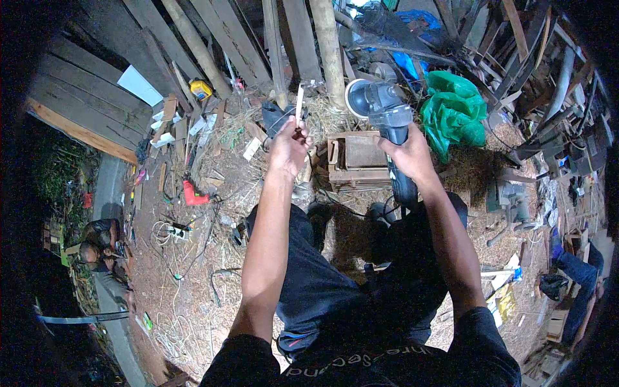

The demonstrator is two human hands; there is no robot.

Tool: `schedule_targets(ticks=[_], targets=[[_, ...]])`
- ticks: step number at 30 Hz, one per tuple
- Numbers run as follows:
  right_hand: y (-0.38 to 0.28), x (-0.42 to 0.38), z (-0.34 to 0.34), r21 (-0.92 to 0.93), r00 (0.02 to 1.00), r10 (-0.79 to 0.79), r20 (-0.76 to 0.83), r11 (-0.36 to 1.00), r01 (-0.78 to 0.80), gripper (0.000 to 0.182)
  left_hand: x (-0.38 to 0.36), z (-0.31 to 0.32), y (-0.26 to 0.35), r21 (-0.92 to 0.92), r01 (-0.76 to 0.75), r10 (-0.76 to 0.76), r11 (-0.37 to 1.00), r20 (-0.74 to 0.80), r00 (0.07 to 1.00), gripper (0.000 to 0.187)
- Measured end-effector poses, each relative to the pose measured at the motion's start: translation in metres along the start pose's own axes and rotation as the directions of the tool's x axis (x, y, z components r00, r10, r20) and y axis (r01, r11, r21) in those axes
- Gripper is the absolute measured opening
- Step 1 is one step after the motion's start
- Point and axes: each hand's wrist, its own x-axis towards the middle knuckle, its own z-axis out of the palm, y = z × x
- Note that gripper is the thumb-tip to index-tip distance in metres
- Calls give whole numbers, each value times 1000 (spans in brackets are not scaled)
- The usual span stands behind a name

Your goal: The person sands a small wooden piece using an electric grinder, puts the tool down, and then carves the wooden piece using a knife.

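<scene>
My left hand (290,145) holds a small, thin strip of pale wood (300,103) upright between its fingers. In my right hand (407,153) is an angle grinder (391,113), gripped round its dark body. The grinder's round disc (356,98) faces left, toward the wood strip, and the two are apart. Below and between my hands sits a stack of wooden pieces (362,152), partly hidden behind the grinder.
A green plastic bag (453,116) lies right of the grinder. A red power tool (195,193) and a white cable (169,232) lie on the ground at left. People sit at far left (100,248) and far right (580,274). Planks (225,39) stand ahead.
</scene>
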Motion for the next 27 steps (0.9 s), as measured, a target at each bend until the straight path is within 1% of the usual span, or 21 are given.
schedule_targets(ticks=[1, 3, 4, 7, 9, 10, 11, 13, 15, 16, 19, 22, 23, 25, 26, 27], targets=[[3, 0, 2, -19, 1000, -12, -9, 1000, 12, 50, -1, 0, -2, -21, 7, -6, 1000, 46, 999, 24], [8, 0, 7, -56, 999, -33, -28, 998, 31, 49, 0, 2, -5, -21, -8, 9, 1000, 44, 999, 24], [8, -2, 7, -46, 998, -53, -21, 998, 52, 49, 1, 4, -6, -21, -15, 16, 1000, 42, 999, 23], [3, -5, 9, -32, 993, -120, -1, 992, 120, 51, 1, 10, -7, 14, -35, 35, 999, -18, 999, 22], [-1, -7, 10, -46, 984, -175, 18, 983, 176, 52, -1, 12, -7, 126, -67, 74, 990, -49, 996, 20], [-3, -8, 10, -30, 984, -175, 23, 984, 176, 54, -3, 13, -7, 181, -80, 93, 980, -63, 994, 20], [-7, -10, 11, -14, 984, -176, 30, 984, 176, 56, -5, 14, -10, 290, -110, 146, 951, -108, 983, 20], [-9, -11, 13, 1, 981, -188, 48, 982, 189, 58, -13, 28, -12, 499, -146, 266, 854, -176, 948, 20], [-9, -12, 15, 3, 975, -208, 73, 978, 208, 59, -10, 26, -17, 633, -191, 341, 751, -123, 932, 21], [-9, -12, 16, -18, 973, -218, 79, 975, 220, 58, -7, 24, -19, 692, -211, 373, 690, -90, 923, 21], [-8, -11, 17, -54, 969, -232, 83, 970, 237, 56, -4, 20, -24, 873, -333, 470, 355, 142, 871, 23], [-8, -10, 18, -46, 977, -208, 54, 976, 211, 56, -11, 27, -21, 821, -186, 360, 539, -26, 932, 24], [-5, -9, 17, -51, 981, -191, 35, 980, 193, 57, -13, 29, -18, 779, -163, 329, 606, -59, 942, 24], [4, -4, 15, -51, 988, -154, 14, 987, 154, 57, -7, 18, -15, 813, -171, 327, 557, -25, 945, 25], [6, -3, 14, -65, 986, -164, -6, 984, 164, 57, -2, 11, -15, 828, -177, 327, 532, -8, 945, 25], [6, -2, 13, -77, 984, -175, -25, 982, 173, 58, 10, -5, -21, 872, -237, 393, 428, 57, 918, 27]])
